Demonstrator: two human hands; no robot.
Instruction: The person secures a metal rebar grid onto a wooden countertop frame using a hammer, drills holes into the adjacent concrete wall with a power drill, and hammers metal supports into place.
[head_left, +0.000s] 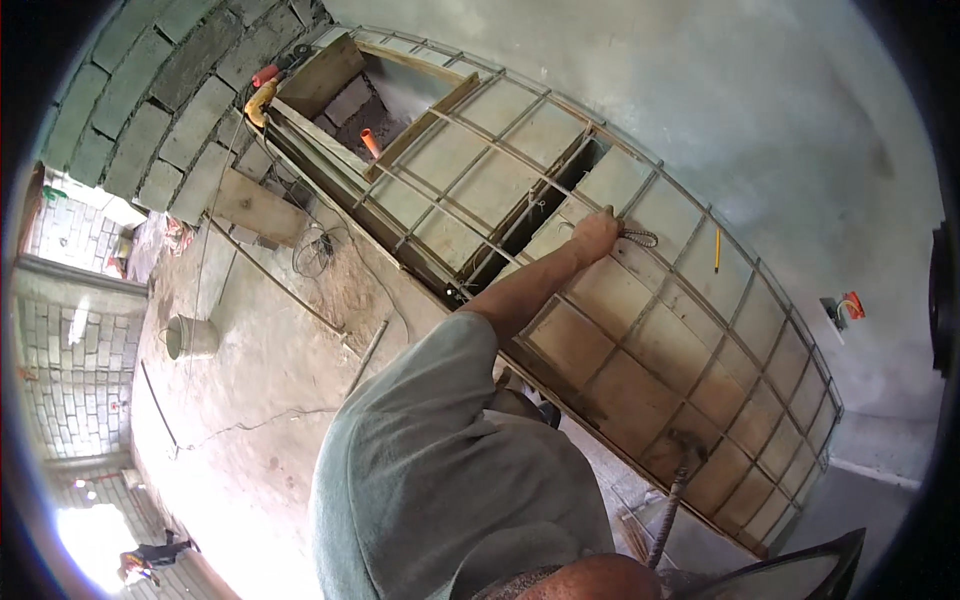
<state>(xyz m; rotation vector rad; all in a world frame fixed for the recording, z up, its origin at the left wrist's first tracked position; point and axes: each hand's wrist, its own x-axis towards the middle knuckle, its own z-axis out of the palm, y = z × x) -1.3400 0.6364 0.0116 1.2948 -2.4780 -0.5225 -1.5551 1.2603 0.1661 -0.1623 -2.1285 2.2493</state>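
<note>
My left hand (597,232) reaches out over a grid of steel bars (672,268) laid on boards. Its fingers are closed, and a looped bundle of thin wire (640,238) sticks out from them, beside the crossing bars. The hand covers the part of the bundle it grips. Nearer to me, a hammer (672,500) with a ribbed steel handle has its head over the grid. The lower end of its handle runs down to the lower edge, where I cannot see what it meets. My right hand does not show.
A yellow pencil (717,250) lies among the bars. A dark gap (535,215) splits the boards. Beyond is a wood-framed opening with an orange pipe (371,143); a yellow power tool (260,103) rests at its edge. A bucket (191,337) and steel rods (280,277) lie left.
</note>
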